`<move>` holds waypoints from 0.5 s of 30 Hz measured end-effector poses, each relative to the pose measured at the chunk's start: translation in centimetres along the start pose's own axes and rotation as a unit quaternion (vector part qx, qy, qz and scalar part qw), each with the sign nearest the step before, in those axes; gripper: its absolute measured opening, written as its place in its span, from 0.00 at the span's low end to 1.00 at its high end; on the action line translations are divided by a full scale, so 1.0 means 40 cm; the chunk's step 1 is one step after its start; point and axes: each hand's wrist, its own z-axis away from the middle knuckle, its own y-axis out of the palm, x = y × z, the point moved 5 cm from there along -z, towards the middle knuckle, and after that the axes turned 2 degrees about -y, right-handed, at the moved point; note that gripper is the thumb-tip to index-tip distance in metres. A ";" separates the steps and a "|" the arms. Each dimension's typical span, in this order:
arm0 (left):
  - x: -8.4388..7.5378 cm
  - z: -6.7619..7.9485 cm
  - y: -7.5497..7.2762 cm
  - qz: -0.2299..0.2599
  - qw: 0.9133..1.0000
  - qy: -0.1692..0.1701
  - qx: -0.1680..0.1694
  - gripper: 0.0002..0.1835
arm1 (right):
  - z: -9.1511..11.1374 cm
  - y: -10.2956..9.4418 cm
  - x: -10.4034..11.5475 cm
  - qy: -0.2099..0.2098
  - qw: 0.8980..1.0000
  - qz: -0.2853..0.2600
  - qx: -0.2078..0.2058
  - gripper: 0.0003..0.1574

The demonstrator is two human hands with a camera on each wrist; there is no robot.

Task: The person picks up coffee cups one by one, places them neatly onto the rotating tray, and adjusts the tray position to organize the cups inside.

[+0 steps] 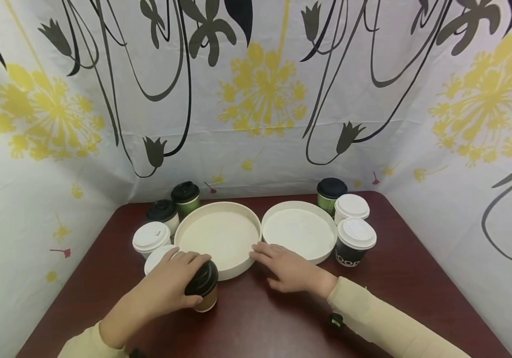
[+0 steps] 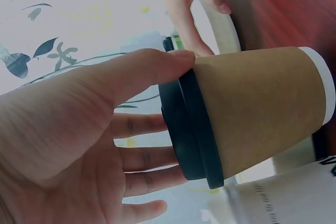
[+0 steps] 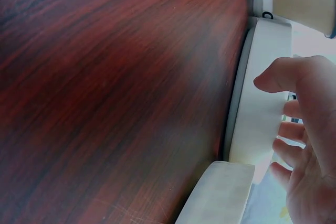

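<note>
My left hand point(image 1: 163, 283) holds a brown paper coffee cup point(image 2: 260, 111) with a black lid point(image 2: 191, 129). In the left wrist view the thumb lies along the cup just below the lid, and the fingers reach round the lid's far side. In the head view the cup stands upright close to the front of a cream round tray point(image 1: 220, 236). At that tray's right front rim are the fingertips of my right hand point(image 1: 289, 268), its thumb held apart from them. The right wrist view shows this thumb point(image 3: 278, 77) in front of the tray wall point(image 3: 262, 87).
A white round tray point(image 1: 300, 231) sits right of the cream one. On the left stand a green cup point(image 1: 187, 204), a black-lidded white cup point(image 1: 161, 211) and two white-lidded ones, one partly hidden. Another green cup point(image 1: 327, 204), a white cup point(image 1: 352, 206) and a black cup point(image 1: 350, 253) line the right.
</note>
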 end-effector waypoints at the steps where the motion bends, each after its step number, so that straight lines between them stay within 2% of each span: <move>1: -0.002 -0.005 -0.006 -0.002 1.000 0.002 -0.002 0.42 | 0.000 -0.001 0.000 0.000 1.000 0.000 0.000 0.46; 15: -0.028 -0.057 -0.096 -0.036 0.998 0.034 -0.029 0.41 | 0.001 -0.007 0.010 -0.006 1.000 -0.006 -0.015 0.47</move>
